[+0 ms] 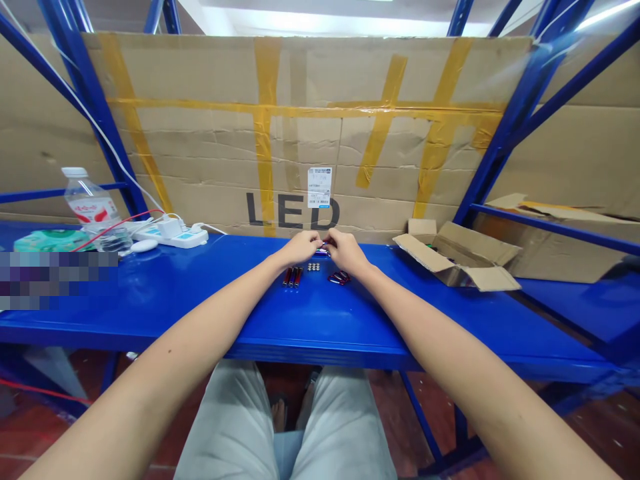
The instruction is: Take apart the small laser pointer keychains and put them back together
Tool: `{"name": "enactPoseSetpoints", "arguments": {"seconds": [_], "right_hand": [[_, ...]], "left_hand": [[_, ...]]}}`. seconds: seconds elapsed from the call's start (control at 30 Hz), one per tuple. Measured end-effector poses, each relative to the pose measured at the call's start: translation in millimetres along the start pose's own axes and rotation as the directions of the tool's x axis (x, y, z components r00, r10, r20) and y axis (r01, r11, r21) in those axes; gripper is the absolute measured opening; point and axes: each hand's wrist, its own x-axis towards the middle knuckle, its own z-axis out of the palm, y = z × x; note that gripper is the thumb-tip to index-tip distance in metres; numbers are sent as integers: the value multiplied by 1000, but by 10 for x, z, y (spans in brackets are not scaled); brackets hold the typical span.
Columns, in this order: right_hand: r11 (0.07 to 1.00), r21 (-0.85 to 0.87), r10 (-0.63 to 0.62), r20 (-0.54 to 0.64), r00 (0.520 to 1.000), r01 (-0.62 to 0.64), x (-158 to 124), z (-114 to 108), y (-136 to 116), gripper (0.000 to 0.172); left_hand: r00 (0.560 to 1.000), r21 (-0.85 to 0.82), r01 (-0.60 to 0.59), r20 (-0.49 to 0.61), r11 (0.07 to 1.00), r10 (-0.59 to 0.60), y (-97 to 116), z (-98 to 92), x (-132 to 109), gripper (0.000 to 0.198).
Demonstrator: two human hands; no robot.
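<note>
My left hand (303, 247) and my right hand (345, 251) meet at the back of the blue table, fingers pinched together. What they hold between the fingertips is too small and hidden to name. Just beneath the fingertips shows a small shiny blue-and-silver piece (321, 253). Several slim dark red metal tubes (293, 277) lie side by side nearer to me, below my left hand. To their right sits a tight group of small silver round pieces (313, 267). Below my right hand lies a little pile of red carabiner-like clips (339, 277).
An open cardboard box (455, 257) stands on the table (310, 320) at the right. At the left are a water bottle (93, 207), a white power strip (175, 235) with cables and a green packet (53, 241). A large cardboard sheet (215, 153) closes off the back.
</note>
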Motion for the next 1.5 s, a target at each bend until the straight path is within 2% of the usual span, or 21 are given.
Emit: {"name": "enactPoseSetpoints", "arguments": {"seconds": [0.07, 0.13, 0.27, 0.33, 0.4, 0.5, 0.57, 0.67, 0.8, 0.93, 1.07, 1.17, 1.33, 1.5], "right_hand": [[1000, 9, -22, -11, 1000, 22, -3, -18, 9, 12], [999, 13, -40, -13, 999, 40, -7, -28, 21, 10], [999, 16, -42, 14, 999, 42, -15, -19, 38, 8], [1000, 11, -12, 31, 999, 12, -14, -7, 46, 8], [1000, 0, 30, 42, 999, -30, -8, 1, 59, 6], [994, -28, 112, 81, 990, -110, 3, 3, 96, 3], [985, -55, 169, 129, 977, -163, 8, -4, 131, 3], [980, -86, 194, 182, 964, -181, 12, -14, 187, 3], [984, -95, 169, 200, 965, -152, 10, -7, 239, 4], [986, -87, 159, 206, 966, -144, 9, 10, 241, 5], [978, -84, 202, 164, 965, -191, 13, -11, 217, 4], [976, -6, 213, 175, 961, -216, 6, -37, 191, 6], [982, 126, 108, 234, 966, -140, -13, -10, 146, 8], [987, 122, 75, 250, 965, -108, -9, 64, 130, 6]], "left_hand": [[999, -102, 33, 17, 994, -31, 24, -12, -12, 26], [992, -225, 110, 81, 968, -94, 53, -31, -36, 27], [949, -363, 289, 229, 886, -216, 90, -76, -80, 22], [949, -321, 288, 223, 902, -223, 74, -95, -79, 19], [970, -222, 214, 165, 951, -180, 29, -108, -60, 17], [994, 25, 90, 57, 996, -91, -63, -121, -23, 13], [996, 201, 70, 33, 977, -78, -110, -124, -9, 12], [992, 384, 61, 74, 921, -97, -130, -118, -13, 15], [977, 525, -8, 186, 851, -106, -103, -94, -29, 22], [960, 541, -16, 245, 841, -139, -109, -95, -14, 21], [954, 525, 30, 240, 851, -182, -178, -140, 1, 19], [959, 508, 52, 215, 860, -186, -225, -170, -3, 18], [975, 386, 102, 145, 917, -169, -233, -160, -10, 24], [987, 337, 40, 135, 941, -90, -194, -145, -20, 18]]}}
